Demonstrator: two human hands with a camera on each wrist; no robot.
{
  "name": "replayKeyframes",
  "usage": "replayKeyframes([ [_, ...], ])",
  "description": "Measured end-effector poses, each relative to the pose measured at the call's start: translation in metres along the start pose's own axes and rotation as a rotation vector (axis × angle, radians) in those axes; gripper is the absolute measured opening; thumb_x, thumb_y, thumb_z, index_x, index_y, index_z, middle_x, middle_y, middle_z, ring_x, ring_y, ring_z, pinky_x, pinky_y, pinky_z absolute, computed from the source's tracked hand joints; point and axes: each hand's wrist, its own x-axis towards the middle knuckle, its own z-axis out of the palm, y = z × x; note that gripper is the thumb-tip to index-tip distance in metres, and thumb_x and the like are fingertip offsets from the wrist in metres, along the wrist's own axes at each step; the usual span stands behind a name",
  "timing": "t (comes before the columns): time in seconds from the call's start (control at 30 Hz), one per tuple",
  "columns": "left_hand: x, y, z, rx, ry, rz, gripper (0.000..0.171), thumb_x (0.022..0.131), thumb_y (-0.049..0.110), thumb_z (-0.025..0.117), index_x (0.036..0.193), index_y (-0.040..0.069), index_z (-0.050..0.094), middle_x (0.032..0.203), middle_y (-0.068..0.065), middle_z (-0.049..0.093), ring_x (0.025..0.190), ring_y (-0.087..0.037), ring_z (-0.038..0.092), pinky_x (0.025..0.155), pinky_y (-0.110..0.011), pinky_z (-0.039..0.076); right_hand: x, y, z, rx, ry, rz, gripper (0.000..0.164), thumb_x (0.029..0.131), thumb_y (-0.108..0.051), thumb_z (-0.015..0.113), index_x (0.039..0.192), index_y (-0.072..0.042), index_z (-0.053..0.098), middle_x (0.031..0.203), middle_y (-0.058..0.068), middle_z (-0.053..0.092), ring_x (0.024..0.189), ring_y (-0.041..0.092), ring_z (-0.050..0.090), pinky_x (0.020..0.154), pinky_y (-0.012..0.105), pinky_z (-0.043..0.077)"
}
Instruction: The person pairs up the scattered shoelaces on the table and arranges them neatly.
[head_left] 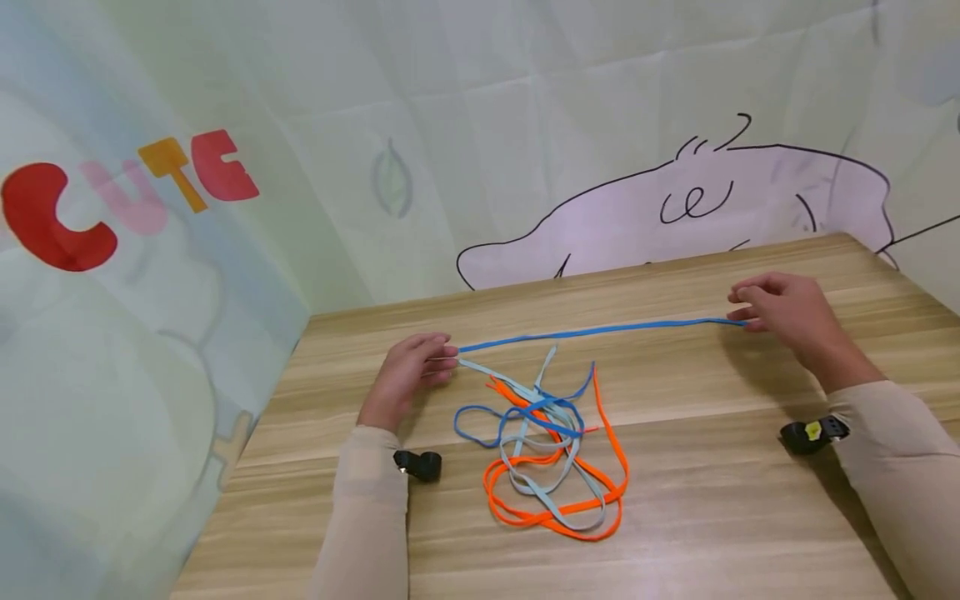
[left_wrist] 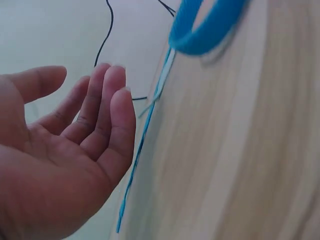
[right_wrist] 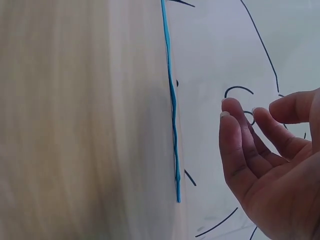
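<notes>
Running L–R beyond lace tangle (head_left: 555,410), straight blue lace (head_left: 600,331) ends nr L hand (head_left: 408,373) (closer to tangle) & R hand (head_left: 789,317), both relaxed, gripping nil.

One lace (head_left: 600,331) lies across the worktop (head_left: 712,500), behind a tangle of laces (head_left: 557,410) and before the hanging cloth (head_left: 420,100).

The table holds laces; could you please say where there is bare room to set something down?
Bare wood lies between the orange lace and the right sleeve, with a narrower strip between the straight blue lace and the far edge of the table. The centre is crowded: the pale lace and looped blue lace tangle with the orange.
</notes>
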Motion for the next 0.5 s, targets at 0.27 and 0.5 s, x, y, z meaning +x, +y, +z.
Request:
replayKeyframes([
  [0.27,-0.002,0.004,0.018,0.059,-0.067,0.022,0.041,0.102,0.021,0.061,0.134,-0.005,0.056,0.109,-0.012,0.07,0.094,-0.019,0.07,0.088,-0.034,0.056,0.0,-0.006,0.015,-0.027,-0.03,-0.033,0.039,0.105,-0.021,0.049,0.123,0.013,0.056,0.096,-0.002,0.071,0.077,0.002,0.069,0.066,0.025,0.057],
  [0.5,-0.003,0.0,0.04,0.218,-0.209,0.058,0.034,0.098,0.02,0.066,0.123,-0.004,0.065,0.105,-0.014,0.071,0.093,-0.026,0.071,0.083,-0.034,0.057,-0.004,-0.013,0.027,-0.101,-0.084,-0.056,0.04,0.106,-0.025,0.049,0.123,0.01,0.059,0.112,0.021,0.068,0.08,0.003,0.068,0.068,0.025,0.057],
])
